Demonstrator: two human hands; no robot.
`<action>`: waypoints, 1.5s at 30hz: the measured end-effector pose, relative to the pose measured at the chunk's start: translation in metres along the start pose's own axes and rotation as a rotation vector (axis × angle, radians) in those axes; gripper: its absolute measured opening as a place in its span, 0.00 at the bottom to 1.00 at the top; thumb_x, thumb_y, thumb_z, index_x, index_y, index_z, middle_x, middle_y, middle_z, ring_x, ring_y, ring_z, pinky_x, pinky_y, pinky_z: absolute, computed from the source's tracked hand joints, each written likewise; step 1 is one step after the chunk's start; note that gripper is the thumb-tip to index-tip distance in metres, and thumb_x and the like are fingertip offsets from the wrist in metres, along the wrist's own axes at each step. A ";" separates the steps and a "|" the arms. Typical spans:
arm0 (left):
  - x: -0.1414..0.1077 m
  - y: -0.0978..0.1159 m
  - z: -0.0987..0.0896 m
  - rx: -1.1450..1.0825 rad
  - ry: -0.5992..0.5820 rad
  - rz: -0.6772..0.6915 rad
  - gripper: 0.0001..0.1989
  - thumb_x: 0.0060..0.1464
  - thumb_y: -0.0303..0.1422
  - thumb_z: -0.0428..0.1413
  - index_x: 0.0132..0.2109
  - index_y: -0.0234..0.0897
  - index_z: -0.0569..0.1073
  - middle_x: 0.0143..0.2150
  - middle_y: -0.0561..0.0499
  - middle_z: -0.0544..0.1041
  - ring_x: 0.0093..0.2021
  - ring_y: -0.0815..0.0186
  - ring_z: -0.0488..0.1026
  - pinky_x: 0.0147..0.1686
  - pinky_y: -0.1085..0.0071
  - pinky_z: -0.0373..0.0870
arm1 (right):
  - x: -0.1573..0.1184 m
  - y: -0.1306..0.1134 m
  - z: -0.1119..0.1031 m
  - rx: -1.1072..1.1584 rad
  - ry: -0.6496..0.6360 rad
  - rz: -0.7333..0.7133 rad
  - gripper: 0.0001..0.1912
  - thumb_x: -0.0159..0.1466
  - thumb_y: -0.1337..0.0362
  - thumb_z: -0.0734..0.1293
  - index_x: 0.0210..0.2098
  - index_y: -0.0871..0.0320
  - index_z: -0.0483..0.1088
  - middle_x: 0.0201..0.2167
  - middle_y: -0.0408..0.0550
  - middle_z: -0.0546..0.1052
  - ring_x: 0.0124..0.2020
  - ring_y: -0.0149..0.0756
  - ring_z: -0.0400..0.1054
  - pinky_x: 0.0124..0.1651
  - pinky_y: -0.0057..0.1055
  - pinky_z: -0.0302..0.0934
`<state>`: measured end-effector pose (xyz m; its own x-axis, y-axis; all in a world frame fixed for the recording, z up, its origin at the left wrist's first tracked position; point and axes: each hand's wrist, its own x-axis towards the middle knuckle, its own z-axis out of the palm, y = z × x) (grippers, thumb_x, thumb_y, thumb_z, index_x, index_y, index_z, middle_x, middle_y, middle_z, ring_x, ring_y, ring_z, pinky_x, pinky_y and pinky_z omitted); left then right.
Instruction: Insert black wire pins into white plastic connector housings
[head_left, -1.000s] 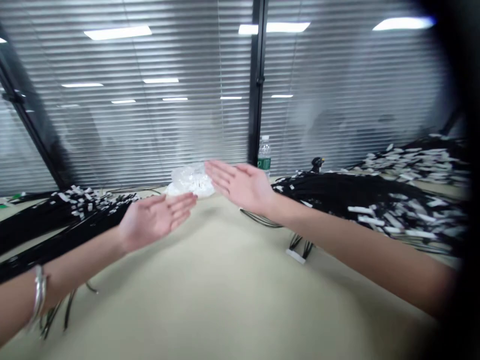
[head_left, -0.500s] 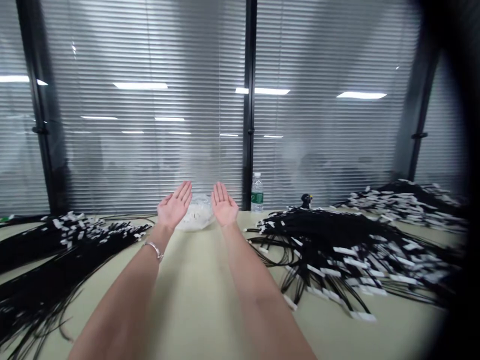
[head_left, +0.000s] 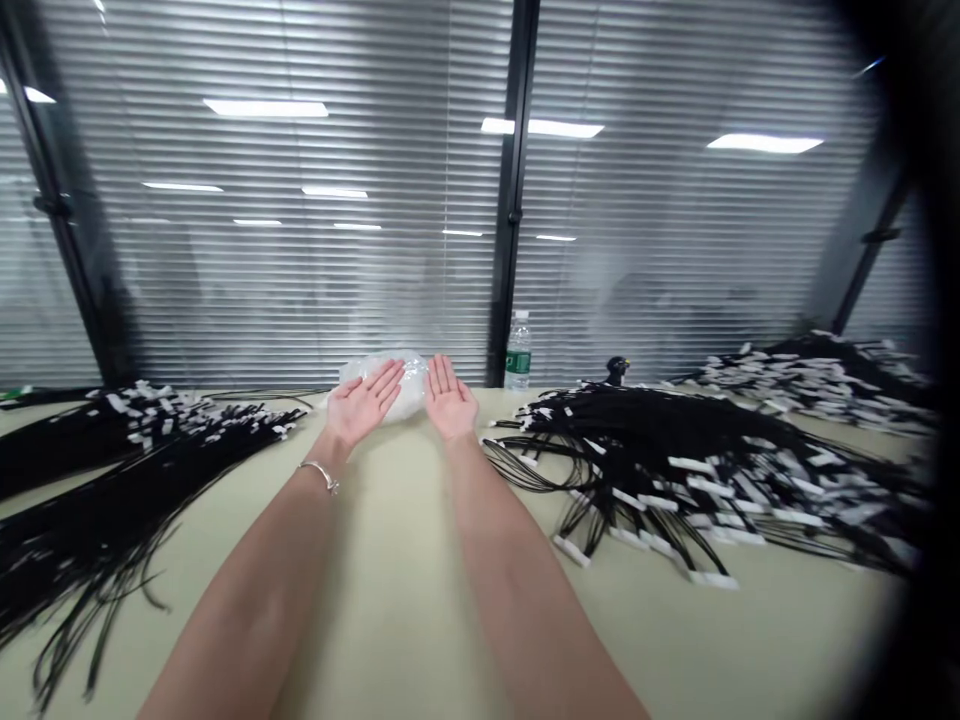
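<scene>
My left hand (head_left: 361, 405) is held out palm up with its fingers stretched, and nothing lies in it. A silver bracelet (head_left: 321, 475) circles that wrist. Beside it, my right hand (head_left: 451, 398) is also palm up, flat and bare. Behind the two hands, at the back of the table, rests a clear plastic bag (head_left: 409, 395) with whitish contents I cannot make out; the hands cover part of it. Whether either hand touches the bag I cannot tell.
Black cables with white ends lie in a left bundle (head_left: 172, 460), a right heap (head_left: 645, 430) and a far-right pile (head_left: 810, 375) on the pale table (head_left: 397, 600). A water bottle (head_left: 518, 350) and a small dark figure (head_left: 617, 370) stand near the window blinds (head_left: 375, 270).
The camera view has tilted down and rolled slightly, so the table sits higher in the picture. My left hand has turned a little, its fingers slanting more to the right. Both hands stay open.
</scene>
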<state>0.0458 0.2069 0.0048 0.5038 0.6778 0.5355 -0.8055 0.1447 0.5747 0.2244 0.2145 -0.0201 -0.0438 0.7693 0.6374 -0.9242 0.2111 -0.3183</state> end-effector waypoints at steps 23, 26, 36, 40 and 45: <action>-0.010 0.002 0.000 0.034 0.059 0.022 0.29 0.58 0.35 0.35 0.65 0.26 0.48 0.64 0.41 0.55 0.64 0.61 0.52 0.61 0.62 0.52 | -0.004 -0.001 0.011 -0.034 0.025 0.044 0.25 0.59 0.64 0.48 0.52 0.58 0.63 0.57 0.45 0.62 0.58 0.28 0.57 0.63 0.37 0.47; -0.011 0.002 0.002 0.043 0.056 0.014 0.31 0.58 0.43 0.36 0.64 0.30 0.49 0.65 0.41 0.53 0.64 0.56 0.50 0.61 0.54 0.49 | -0.006 -0.002 0.014 -0.016 0.001 0.052 0.25 0.59 0.63 0.49 0.53 0.56 0.61 0.57 0.45 0.62 0.57 0.30 0.58 0.63 0.42 0.46; -0.012 0.002 0.011 0.051 0.065 0.008 0.46 0.46 0.62 0.35 0.62 0.32 0.55 0.64 0.39 0.55 0.65 0.48 0.47 0.58 0.44 0.48 | -0.010 -0.005 0.024 0.005 -0.011 0.104 0.24 0.63 0.51 0.47 0.56 0.46 0.55 0.60 0.43 0.58 0.57 0.37 0.59 0.55 0.56 0.49; -0.013 0.002 0.013 0.047 0.072 0.026 0.46 0.46 0.63 0.34 0.62 0.33 0.56 0.64 0.40 0.56 0.65 0.49 0.48 0.58 0.45 0.48 | -0.010 -0.006 0.025 0.004 -0.004 0.120 0.25 0.64 0.49 0.45 0.57 0.45 0.54 0.60 0.42 0.57 0.57 0.37 0.58 0.55 0.57 0.49; -0.014 0.002 0.014 0.053 0.084 0.036 0.46 0.47 0.62 0.34 0.62 0.33 0.55 0.63 0.40 0.57 0.64 0.50 0.48 0.58 0.46 0.50 | -0.009 -0.007 0.026 -0.001 -0.002 0.142 0.25 0.64 0.49 0.43 0.56 0.45 0.54 0.60 0.42 0.58 0.57 0.36 0.58 0.54 0.58 0.49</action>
<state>0.0415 0.1881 0.0075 0.4452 0.7404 0.5036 -0.8039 0.0828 0.5890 0.2214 0.1909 -0.0056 -0.1744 0.7904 0.5873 -0.9085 0.1009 -0.4056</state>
